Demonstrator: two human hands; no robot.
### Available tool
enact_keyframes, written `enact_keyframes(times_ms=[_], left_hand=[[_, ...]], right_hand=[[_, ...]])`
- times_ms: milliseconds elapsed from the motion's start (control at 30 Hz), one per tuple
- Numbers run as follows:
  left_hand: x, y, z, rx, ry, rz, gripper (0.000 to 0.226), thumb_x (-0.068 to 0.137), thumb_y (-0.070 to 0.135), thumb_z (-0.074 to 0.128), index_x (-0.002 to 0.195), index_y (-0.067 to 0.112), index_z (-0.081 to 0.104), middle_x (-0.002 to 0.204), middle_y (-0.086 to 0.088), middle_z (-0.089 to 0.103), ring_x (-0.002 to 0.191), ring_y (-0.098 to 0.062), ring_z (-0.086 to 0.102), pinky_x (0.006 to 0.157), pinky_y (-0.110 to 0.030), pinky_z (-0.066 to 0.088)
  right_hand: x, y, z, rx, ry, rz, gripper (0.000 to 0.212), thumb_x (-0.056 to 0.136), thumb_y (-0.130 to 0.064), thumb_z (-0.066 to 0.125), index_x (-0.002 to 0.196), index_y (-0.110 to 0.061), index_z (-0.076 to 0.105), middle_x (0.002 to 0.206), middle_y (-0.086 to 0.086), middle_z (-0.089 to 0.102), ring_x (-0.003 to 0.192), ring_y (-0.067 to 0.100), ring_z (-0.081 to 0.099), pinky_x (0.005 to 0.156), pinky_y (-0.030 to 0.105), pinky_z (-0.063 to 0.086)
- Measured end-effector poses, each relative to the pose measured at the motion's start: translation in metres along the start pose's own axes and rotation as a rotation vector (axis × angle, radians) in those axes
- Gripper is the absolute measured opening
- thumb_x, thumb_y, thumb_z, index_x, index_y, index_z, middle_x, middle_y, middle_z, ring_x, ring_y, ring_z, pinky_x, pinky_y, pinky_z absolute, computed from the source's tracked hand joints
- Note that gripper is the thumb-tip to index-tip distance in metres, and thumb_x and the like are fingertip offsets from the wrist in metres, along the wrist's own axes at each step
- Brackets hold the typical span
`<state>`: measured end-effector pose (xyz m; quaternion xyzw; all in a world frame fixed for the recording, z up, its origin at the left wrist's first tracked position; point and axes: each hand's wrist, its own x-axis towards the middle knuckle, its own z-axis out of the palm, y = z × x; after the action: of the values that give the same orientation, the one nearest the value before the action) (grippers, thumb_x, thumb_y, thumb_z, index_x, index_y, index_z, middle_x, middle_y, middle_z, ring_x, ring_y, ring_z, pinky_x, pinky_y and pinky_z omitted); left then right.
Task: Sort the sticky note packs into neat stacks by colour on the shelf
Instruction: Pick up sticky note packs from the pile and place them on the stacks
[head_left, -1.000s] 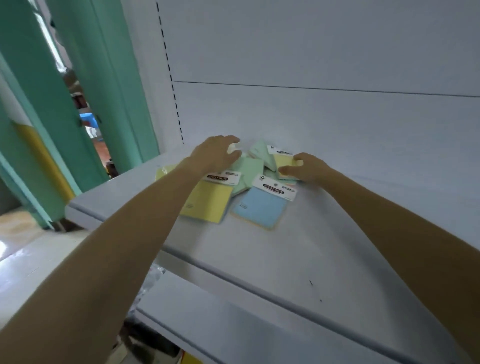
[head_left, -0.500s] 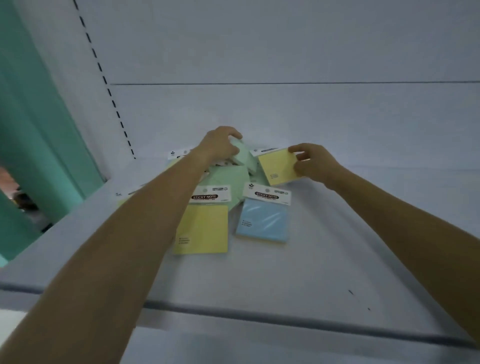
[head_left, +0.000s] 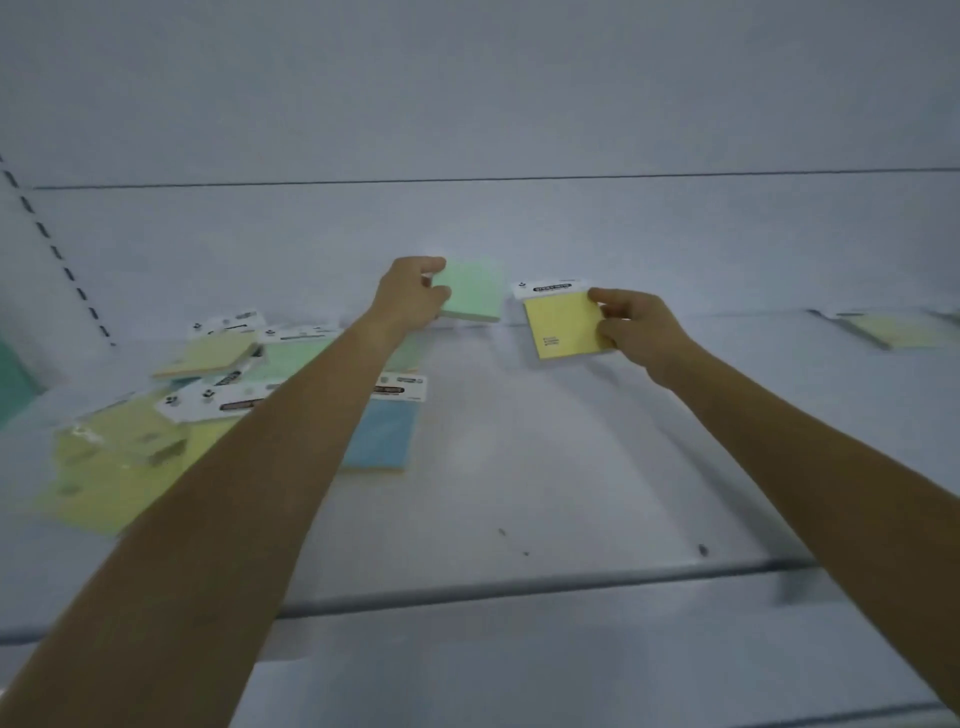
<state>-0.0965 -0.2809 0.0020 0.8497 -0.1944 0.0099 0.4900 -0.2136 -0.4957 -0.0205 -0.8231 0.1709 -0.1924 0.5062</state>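
A moment ago both hands were down in the pile; now each has lifted a pack out. The left hand (head_left: 413, 296) holds a green pack (head_left: 475, 288) in its grip, mid frame. The right hand (head_left: 631, 325) holds a yellow pack (head_left: 563, 325) beside it. So sorting has begun. The pile (head_left: 208, 395) on the shelf (head_left: 545, 493), at the left, is blurry and half hidden by the arm. Another yellow pack (head_left: 891, 330) at the far right is hard to see.
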Motion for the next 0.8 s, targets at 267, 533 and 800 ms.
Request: enact_keyframes(times_ms=[267, 533, 800], left_hand=[[-0.037, 0.083, 0.134, -0.086, 0.003, -0.001, 0.047, 0.086, 0.005, 0.058, 0.133, 0.004, 0.048, 0.130, -0.024, 0.053, 0.115, -0.037, 0.056, 0.095, -0.046, 0.051], [-0.054, 0.143, 0.230, -0.118, -0.058, -0.010, 0.047, 0.085, 0.004, 0.058, 0.131, 0.005, 0.050, 0.129, -0.024, 0.054, 0.114, -0.037, 0.057, 0.097, -0.045, 0.050], [-0.023, 0.162, 0.288, -0.167, -0.079, -0.003, 0.047, 0.087, 0.002, 0.056, 0.133, 0.004, 0.047, 0.130, -0.026, 0.051, 0.089, -0.025, 0.053, 0.070, -0.025, 0.051]], right_hand=[[-0.030, 0.068, -0.162, -0.023, 0.039, 0.029, 0.049, 0.086, 0.011, 0.039, 0.130, -0.005, 0.049, 0.128, 0.021, 0.055, 0.092, 0.019, 0.047, 0.067, 0.017, 0.040], [-0.034, 0.121, -0.269, -0.034, 0.125, 0.081, 0.050, 0.085, 0.011, 0.038, 0.131, -0.007, 0.049, 0.126, 0.017, 0.056, 0.093, 0.018, 0.047, 0.066, 0.014, 0.041], [0.003, 0.150, -0.336, -0.064, 0.290, 0.127, 0.048, 0.087, 0.009, 0.037, 0.130, -0.009, 0.051, 0.132, 0.015, 0.053, 0.095, 0.019, 0.046, 0.064, 0.017, 0.040]])
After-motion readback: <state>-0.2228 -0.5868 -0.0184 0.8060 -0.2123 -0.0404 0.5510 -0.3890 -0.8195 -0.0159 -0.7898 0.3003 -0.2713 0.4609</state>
